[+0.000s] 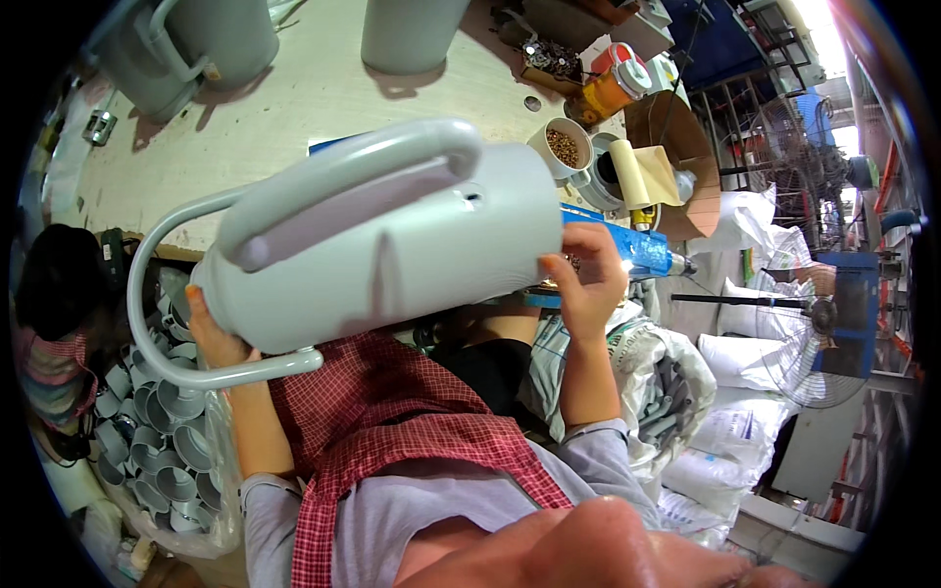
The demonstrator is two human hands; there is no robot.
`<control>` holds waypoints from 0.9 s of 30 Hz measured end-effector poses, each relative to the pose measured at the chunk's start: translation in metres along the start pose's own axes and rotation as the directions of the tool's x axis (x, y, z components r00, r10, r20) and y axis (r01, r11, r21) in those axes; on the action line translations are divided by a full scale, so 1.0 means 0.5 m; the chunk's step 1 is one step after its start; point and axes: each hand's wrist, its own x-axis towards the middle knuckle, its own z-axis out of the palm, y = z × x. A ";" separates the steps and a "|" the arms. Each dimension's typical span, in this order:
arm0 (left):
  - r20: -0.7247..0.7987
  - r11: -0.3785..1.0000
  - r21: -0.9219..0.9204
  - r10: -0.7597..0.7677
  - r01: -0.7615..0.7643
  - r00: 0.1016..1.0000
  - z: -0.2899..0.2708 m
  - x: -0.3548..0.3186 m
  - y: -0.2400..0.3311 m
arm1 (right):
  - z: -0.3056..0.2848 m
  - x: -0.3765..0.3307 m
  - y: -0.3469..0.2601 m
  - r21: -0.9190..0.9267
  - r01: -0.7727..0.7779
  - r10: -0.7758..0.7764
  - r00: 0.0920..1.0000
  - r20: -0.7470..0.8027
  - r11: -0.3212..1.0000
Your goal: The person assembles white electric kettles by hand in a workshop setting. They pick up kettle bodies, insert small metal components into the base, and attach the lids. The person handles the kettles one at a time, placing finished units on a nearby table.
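Observation:
A large light-grey jug body [392,260] lies tilted across the middle of the view, above my lap and the table's front edge. It has a thick side handle [343,181], a small hole near that handle, and a long curved carrying handle [142,294] at its left end. My left hand [216,328] supports the left end from below, with part of its fingers hidden behind the jug. At the right end, my right hand [591,279] holds the rim between thumb and fingers. A blue tool-like device [632,250] lies just beyond that hand.
More grey jugs [412,34] stand on the pale table [294,103]. A cup of small brass-coloured parts [564,147], an orange jar [608,93] and a cardboard box [701,167] are at right. Bags of grey parts [162,441] flank me; a fan [823,314] stands right.

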 end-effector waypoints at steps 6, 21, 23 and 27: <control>0.166 0.990 0.071 0.112 -0.125 0.980 0.050 0.022 -0.058 | -0.051 -0.020 0.024 0.170 -0.116 0.130 0.989 -0.073 0.979; 0.168 0.962 0.228 0.111 -0.148 0.980 0.073 0.050 -0.068 | -0.088 0.014 0.021 -0.218 -0.187 0.229 0.956 0.185 0.958; 0.151 0.950 0.258 0.141 -0.176 0.979 0.067 0.059 -0.081 | -0.067 0.052 -0.010 -0.362 0.017 -0.008 1.000 0.026 0.932; 0.135 0.929 0.293 0.193 -0.225 0.972 0.061 0.063 -0.071 | 0.025 0.150 -0.050 0.022 0.233 -0.231 0.945 0.232 0.972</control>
